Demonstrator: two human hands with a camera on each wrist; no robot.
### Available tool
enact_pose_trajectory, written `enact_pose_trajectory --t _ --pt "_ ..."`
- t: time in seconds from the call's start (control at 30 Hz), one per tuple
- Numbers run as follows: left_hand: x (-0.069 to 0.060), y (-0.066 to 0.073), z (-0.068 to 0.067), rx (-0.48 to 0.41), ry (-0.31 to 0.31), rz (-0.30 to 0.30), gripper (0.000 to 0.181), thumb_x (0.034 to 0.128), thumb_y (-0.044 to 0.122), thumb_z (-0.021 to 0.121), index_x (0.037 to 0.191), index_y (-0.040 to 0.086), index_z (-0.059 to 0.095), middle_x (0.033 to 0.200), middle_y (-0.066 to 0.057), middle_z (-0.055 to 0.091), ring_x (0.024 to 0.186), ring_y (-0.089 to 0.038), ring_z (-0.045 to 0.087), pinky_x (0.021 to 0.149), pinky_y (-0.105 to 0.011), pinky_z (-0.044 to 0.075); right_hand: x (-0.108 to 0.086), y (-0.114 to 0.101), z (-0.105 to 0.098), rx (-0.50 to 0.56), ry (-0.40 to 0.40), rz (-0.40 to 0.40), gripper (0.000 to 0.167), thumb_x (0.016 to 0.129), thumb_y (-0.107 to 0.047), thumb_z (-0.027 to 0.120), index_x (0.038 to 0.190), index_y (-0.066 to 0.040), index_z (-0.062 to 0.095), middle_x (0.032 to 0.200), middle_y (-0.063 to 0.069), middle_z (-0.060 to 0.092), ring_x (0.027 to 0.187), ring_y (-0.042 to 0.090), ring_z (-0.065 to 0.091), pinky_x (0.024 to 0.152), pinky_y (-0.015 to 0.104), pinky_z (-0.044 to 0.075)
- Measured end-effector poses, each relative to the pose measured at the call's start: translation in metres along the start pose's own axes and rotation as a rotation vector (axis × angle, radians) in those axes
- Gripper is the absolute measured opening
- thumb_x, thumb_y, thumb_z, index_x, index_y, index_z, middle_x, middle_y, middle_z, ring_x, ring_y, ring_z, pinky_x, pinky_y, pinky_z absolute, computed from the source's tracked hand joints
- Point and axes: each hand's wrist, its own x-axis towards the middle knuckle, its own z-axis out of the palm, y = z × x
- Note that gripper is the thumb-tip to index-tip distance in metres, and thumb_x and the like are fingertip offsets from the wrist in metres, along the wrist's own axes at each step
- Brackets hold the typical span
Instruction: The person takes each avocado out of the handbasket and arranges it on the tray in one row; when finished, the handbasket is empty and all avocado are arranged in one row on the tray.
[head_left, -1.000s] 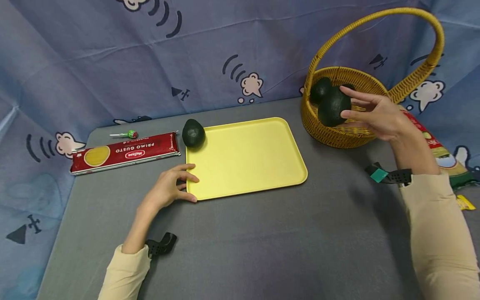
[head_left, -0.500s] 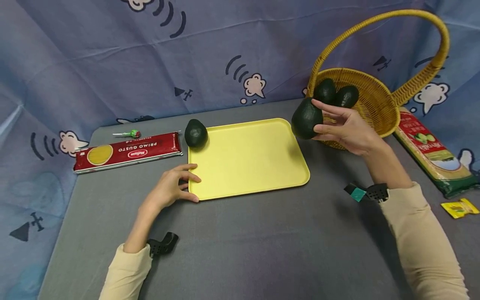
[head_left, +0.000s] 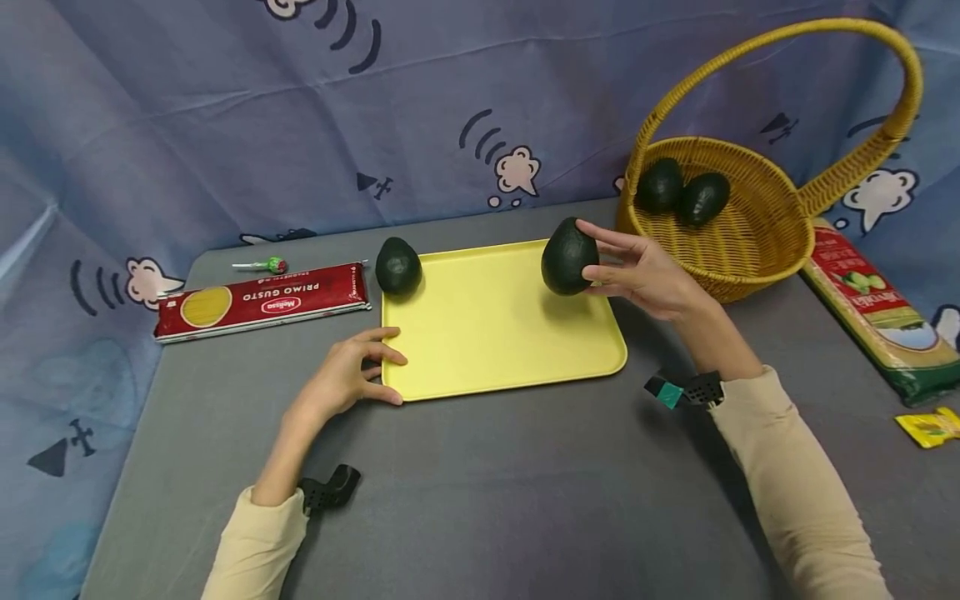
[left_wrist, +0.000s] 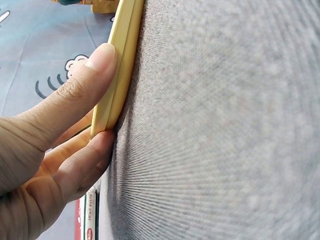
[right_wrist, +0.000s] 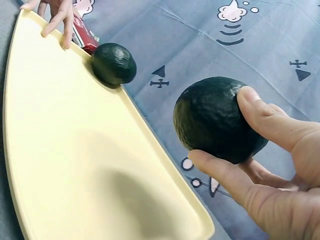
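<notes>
In the head view, my right hand (head_left: 645, 275) holds a dark green avocado (head_left: 568, 257) between thumb and fingers, above the right part of a yellow tray (head_left: 495, 333). The right wrist view shows this avocado (right_wrist: 215, 120) raised clear of the tray, whose surface carries a shadow. At the tray's near left corner, my left hand (head_left: 348, 371) grips the rim; its thumb (left_wrist: 85, 82) lies along the edge in the left wrist view. Another avocado (head_left: 399, 267) rests at the tray's far left corner. Two more avocados, one of them (head_left: 703, 198) in front, lie in a yellow wicker basket (head_left: 757, 242).
Left of the tray lies a red spaghetti pack (head_left: 262, 302), with a lollipop (head_left: 262, 265) behind it. Beside the basket on the right are a red and green food bag (head_left: 877, 308) and a small yellow packet (head_left: 930, 427). A patterned blue cloth (head_left: 420, 117) hangs behind the grey table.
My right hand has lifted the avocado out of the basket and carried it left over the tray. My left hand has stayed at the tray's corner.
</notes>
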Motion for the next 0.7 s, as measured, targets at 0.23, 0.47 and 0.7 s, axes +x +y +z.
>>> enact_pose_trajectory --t 0.23,0.47,0.7 --pt "0.001 -0.002 0.000 -0.003 0.000 0.005 0.040 0.0668 0.004 0.085 0.102 -0.006 0.071 0.141 -0.022 0.045 0.126 -0.039 0.045 0.090 -0.039 0.054 0.013 0.011 0.008 -0.033 -0.011 0.041 0.063 0.092 0.008 0.057 0.147 -0.017 0.040 0.147 0.024 0.031 0.108 0.022 0.063 0.091 0.049 0.050" --pt "0.003 -0.001 0.001 -0.004 0.000 0.005 0.040 0.0663 0.003 0.086 0.102 -0.006 0.071 0.140 -0.021 0.046 0.126 -0.038 0.046 0.090 -0.039 0.054 0.028 0.023 0.016 -0.109 -0.001 0.073 0.062 0.092 0.006 0.058 0.147 -0.017 0.041 0.147 0.022 0.030 0.109 0.022 0.061 0.089 0.050 0.052" --pt "0.002 0.002 0.000 -0.001 -0.004 -0.014 0.039 0.0666 0.002 0.085 0.102 -0.006 0.071 0.140 -0.022 0.046 0.126 -0.039 0.046 0.091 -0.039 0.053 0.046 0.025 0.027 -0.097 -0.023 0.068 0.063 0.091 0.008 0.058 0.147 -0.014 0.041 0.145 0.025 0.035 0.111 0.027 0.060 0.090 0.055 0.048"
